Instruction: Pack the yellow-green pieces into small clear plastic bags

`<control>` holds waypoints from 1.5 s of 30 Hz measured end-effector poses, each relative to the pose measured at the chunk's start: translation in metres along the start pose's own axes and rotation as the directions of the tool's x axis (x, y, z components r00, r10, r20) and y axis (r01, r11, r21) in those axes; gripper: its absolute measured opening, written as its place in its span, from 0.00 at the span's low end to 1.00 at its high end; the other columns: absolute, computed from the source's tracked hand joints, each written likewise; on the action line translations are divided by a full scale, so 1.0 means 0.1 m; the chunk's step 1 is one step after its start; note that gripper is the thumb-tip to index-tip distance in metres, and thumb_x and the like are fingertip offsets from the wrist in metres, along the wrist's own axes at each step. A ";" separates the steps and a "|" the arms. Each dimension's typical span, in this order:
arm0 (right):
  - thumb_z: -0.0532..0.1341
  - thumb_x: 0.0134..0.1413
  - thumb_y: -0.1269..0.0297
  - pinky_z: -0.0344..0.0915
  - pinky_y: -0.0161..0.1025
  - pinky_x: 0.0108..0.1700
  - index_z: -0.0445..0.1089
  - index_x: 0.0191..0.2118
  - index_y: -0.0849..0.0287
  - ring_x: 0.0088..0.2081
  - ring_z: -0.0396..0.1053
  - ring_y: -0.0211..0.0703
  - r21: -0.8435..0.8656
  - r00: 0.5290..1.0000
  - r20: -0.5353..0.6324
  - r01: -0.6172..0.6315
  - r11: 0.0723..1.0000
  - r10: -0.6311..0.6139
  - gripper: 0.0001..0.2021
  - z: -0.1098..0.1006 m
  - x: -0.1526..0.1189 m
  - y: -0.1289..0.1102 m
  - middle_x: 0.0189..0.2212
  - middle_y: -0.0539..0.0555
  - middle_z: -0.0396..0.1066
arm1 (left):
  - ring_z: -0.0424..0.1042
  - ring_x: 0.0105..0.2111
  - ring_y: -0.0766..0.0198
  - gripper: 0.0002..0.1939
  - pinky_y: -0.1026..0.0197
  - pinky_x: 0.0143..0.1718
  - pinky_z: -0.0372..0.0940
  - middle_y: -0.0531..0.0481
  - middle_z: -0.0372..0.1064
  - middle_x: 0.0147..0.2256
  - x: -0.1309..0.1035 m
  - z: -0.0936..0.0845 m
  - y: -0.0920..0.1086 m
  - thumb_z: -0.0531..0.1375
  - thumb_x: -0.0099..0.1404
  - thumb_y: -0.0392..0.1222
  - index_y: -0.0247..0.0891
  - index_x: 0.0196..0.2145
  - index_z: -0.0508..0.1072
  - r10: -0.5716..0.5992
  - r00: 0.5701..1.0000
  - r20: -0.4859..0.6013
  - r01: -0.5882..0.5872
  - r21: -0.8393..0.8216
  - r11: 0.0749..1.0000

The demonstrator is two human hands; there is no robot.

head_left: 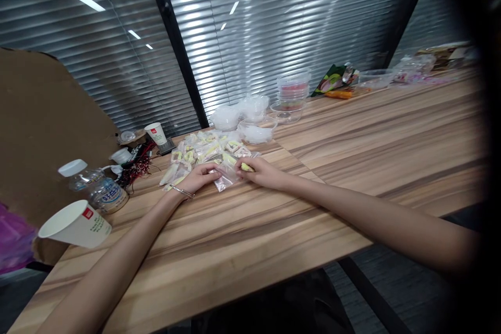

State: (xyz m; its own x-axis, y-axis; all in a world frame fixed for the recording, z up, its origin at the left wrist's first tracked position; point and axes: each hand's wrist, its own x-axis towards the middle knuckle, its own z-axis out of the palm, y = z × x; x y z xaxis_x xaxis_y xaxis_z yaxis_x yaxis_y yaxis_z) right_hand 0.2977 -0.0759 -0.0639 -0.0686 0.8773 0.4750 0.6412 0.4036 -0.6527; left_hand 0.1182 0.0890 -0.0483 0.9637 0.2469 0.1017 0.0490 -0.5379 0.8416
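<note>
Between my two hands is a small clear plastic bag [226,176], lying low over the wooden table. My left hand [200,177], with a bracelet at the wrist, pinches the bag's left side between thumb and fingers. On the other side my right hand [252,172] has its fingers closed at the bag's right edge, and a small yellow piece [246,167] shows at those fingers. Just behind both hands spreads a pile of clear bags with yellow and pale pieces [203,147]. The fingertips' exact hold on the bag is partly hidden.
A paper cup [80,224] and a plastic bottle [107,194] stand at the left, with another cup [155,133] farther back. Clear plastic bowls [256,130] and stacked tubs [293,88] are behind the pile. A green packet [332,79] lies at the back right.
</note>
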 end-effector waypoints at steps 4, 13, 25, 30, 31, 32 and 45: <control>0.56 0.58 0.61 0.57 0.32 0.37 0.67 0.37 0.61 0.34 0.64 0.38 -0.031 1.000 -0.018 -0.003 1.000 0.002 0.09 0.03 -0.01 0.04 0.32 0.49 0.68 | 0.68 0.40 0.58 0.17 0.59 0.43 0.62 0.44 0.71 0.40 -0.01 0.00 0.01 0.59 0.60 0.48 0.33 0.41 0.74 -0.011 1.000 -0.009 0.011 0.012 1.000; 0.57 0.56 0.62 0.55 0.32 0.33 0.66 0.30 0.62 0.30 0.62 0.38 -0.136 0.997 -0.080 -0.017 0.991 0.006 0.08 0.06 -0.01 0.12 0.27 0.49 0.67 | 0.68 0.42 0.58 0.16 0.58 0.47 0.61 0.45 0.71 0.41 -0.02 0.01 0.07 0.58 0.61 0.47 0.33 0.42 0.74 -0.015 1.000 -0.003 0.015 0.050 0.999; 0.56 0.55 0.69 0.60 0.36 0.45 0.70 0.47 0.61 0.41 0.68 0.43 0.026 1.000 0.025 0.011 1.000 -0.011 0.14 0.02 -0.01 0.10 0.42 0.53 0.72 | 0.67 0.44 0.58 0.17 0.59 0.47 0.60 0.44 0.70 0.44 -0.01 0.01 0.03 0.58 0.62 0.46 0.34 0.45 0.73 -0.029 1.000 -0.002 0.029 -0.002 1.000; 0.57 0.56 0.62 0.59 0.34 0.36 0.70 0.36 0.62 0.33 0.65 0.40 -0.043 0.999 0.043 -0.030 0.999 0.032 0.09 0.02 0.00 0.08 0.31 0.51 0.70 | 0.68 0.43 0.59 0.16 0.59 0.47 0.60 0.44 0.71 0.42 0.00 0.00 -0.02 0.59 0.61 0.46 0.33 0.43 0.73 -0.016 1.000 -0.019 0.016 0.004 1.000; 0.57 0.56 0.60 0.58 0.33 0.34 0.69 0.34 0.62 0.32 0.64 0.39 -0.066 0.999 0.044 -0.028 0.997 0.031 0.10 0.03 0.00 0.08 0.29 0.50 0.69 | 0.68 0.42 0.59 0.16 0.59 0.47 0.60 0.44 0.71 0.42 0.01 0.00 -0.02 0.60 0.60 0.46 0.33 0.43 0.73 -0.016 1.000 -0.018 0.016 0.001 1.000; 0.57 0.56 0.59 0.56 0.33 0.32 0.68 0.33 0.62 0.30 0.62 0.38 -0.086 0.999 0.044 -0.028 0.996 0.031 0.11 0.03 0.00 0.08 0.28 0.49 0.67 | 0.68 0.42 0.59 0.17 0.58 0.47 0.60 0.44 0.71 0.42 0.01 0.00 -0.03 0.60 0.60 0.46 0.32 0.43 0.73 -0.017 1.000 -0.013 0.017 -0.003 1.000; 0.61 0.54 0.64 0.60 0.38 0.50 0.62 0.57 0.55 0.49 0.66 0.44 0.005 0.994 0.071 0.082 0.997 -0.082 0.23 0.03 0.00 0.05 0.50 0.53 0.68 | 0.68 0.45 0.57 0.19 0.57 0.49 0.60 0.43 0.70 0.45 0.01 0.00 -0.05 0.59 0.62 0.46 0.33 0.47 0.72 -0.015 1.000 0.014 0.015 -0.016 1.000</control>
State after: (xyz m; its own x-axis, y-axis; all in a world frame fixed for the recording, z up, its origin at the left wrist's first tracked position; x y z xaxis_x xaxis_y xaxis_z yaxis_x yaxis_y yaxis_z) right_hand 0.2992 -0.0734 -0.0693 -0.1752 0.8575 0.4838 0.6294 0.4754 -0.6147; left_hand 0.1192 0.0920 -0.0520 0.9665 0.2432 0.0819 0.0589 -0.5210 0.8515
